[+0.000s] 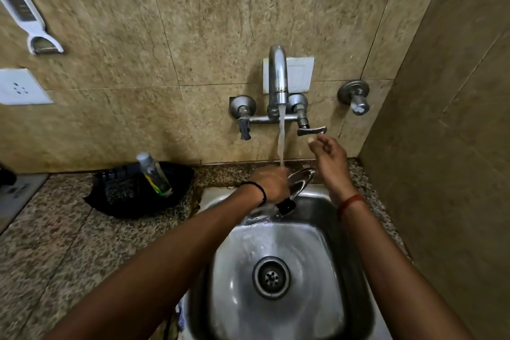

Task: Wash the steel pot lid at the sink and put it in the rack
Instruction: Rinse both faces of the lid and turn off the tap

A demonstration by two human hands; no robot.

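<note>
Steel sink (356, 232); left hand (271, 183) grips round lid (300, 181).

Most of the steel lid (301, 180) is hidden behind the left hand (271, 183); only a rim arc and the black knob (286, 205) are seen. The grip on it can't be made out, as the fingers are covered by the back of the hand & blurred by water. The white hanging tool (26, 12) is cut off at the left edge, the sink (356, 270) at the bottom. Contents of the black tray (138, 193) are too dark to be told; the label on the bottle (154, 174) is unreadable
</note>
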